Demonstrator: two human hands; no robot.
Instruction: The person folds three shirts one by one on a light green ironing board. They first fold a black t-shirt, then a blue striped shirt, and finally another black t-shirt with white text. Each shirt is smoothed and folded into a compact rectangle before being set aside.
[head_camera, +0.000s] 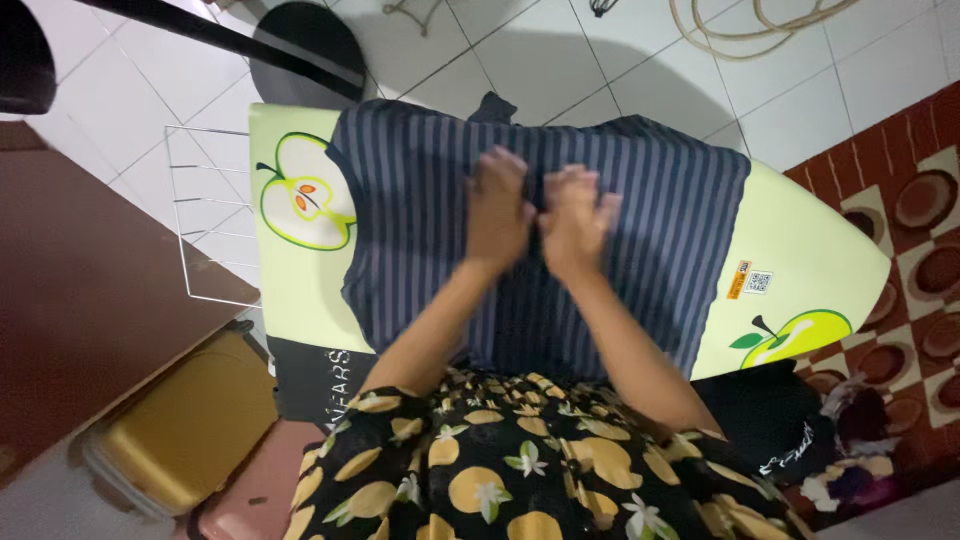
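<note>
A dark blue striped garment (640, 230) lies spread across a pale green ironing board (800, 250) printed with apple pictures. My left hand (497, 210) and my right hand (573, 220) sit side by side on the middle of the garment, near its upper part. Both hands pinch a dark fold of the cloth between them. The fingers of my right hand are partly spread. My forearms reach in from the bottom of the view over a black dress with a yellow fruit print.
A wire rack (205, 215) juts from the board's left end. A brown table (80, 290) stands at left, a yellow box (190, 430) below it. White tiled floor lies beyond; coiled hose (745, 30) at top right; patterned red mat (920, 220) at right.
</note>
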